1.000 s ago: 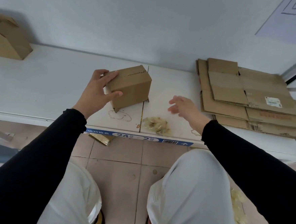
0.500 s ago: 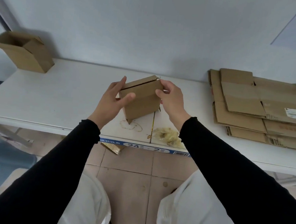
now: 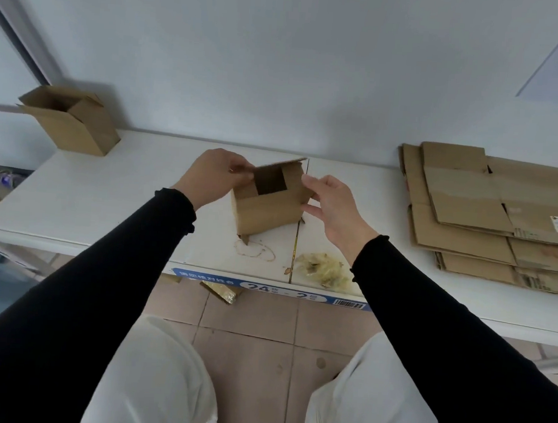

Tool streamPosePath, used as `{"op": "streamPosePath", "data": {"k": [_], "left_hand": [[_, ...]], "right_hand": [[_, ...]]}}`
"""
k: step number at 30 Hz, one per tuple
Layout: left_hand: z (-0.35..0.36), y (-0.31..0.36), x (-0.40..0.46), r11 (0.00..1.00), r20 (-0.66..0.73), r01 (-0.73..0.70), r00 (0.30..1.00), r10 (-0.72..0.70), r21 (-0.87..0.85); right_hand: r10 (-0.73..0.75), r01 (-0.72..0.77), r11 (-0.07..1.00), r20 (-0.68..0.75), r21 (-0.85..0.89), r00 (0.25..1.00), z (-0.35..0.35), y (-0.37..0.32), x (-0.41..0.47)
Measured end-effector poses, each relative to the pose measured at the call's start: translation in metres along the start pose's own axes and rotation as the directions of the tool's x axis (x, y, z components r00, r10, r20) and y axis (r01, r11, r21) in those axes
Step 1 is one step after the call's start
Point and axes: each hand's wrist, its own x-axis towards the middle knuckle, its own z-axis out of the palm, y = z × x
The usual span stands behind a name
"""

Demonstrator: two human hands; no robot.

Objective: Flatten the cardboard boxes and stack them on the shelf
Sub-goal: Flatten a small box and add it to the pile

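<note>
A small brown cardboard box (image 3: 266, 210) stands on the white shelf (image 3: 106, 206), its top flaps now apart so the dark inside shows. My left hand (image 3: 215, 175) pinches the left top flap. My right hand (image 3: 332, 206) touches the box's right side with thumb and fingers spread around its corner. A stack of flattened cardboard boxes (image 3: 488, 216) lies on the shelf at the right. Another open, unflattened box (image 3: 71, 119) stands at the shelf's far left against the wall.
A crumpled wad of yellowish tape (image 3: 324, 269) lies near the shelf's front edge, beside a brown ring stain (image 3: 255, 249). A blue label strip (image 3: 272, 288) runs along the edge. Tiled floor (image 3: 250, 321) and my white-trousered knees lie below. The wall (image 3: 281, 63) backs the shelf.
The box's top was closed half a second ago; its flaps have since been pulled apart. One second ago only my left hand held it, then my right hand came to it.
</note>
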Motion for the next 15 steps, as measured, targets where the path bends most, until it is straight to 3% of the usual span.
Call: {"op": "streamPosePath", "data": {"k": [3, 5, 8, 11, 15], "left_hand": [[0.007, -0.002, 0.000, 0.998, -0.132, 0.017, 0.991, -0.024, -0.054], [0.015, -0.003, -0.002, 1.000, -0.220, 0.000, 0.975, 0.007, 0.031], [0.029, 0.002, -0.003, 0.955, -0.254, -0.082, 0.954, 0.158, 0.285], [0.033, 0.004, 0.002, 0.921, -0.221, -0.094, 0.957, 0.189, 0.379], [0.027, -0.002, 0.003, 0.947, -0.163, -0.125, 0.970, 0.179, 0.295]], "right_hand": [[0.000, 0.024, 0.983, 0.128, -0.184, 0.992, -0.006, -0.003, 0.002], [0.005, 0.095, 0.928, 0.267, -0.360, 0.964, -0.010, -0.008, 0.003], [0.075, 0.246, 0.702, 0.414, -0.668, 0.907, -0.006, -0.024, 0.004], [0.195, 0.357, 0.415, 0.464, -0.837, 0.864, 0.002, -0.043, 0.008], [0.270, 0.377, 0.311, 0.462, -0.872, 0.845, 0.006, -0.050, 0.014]]}}
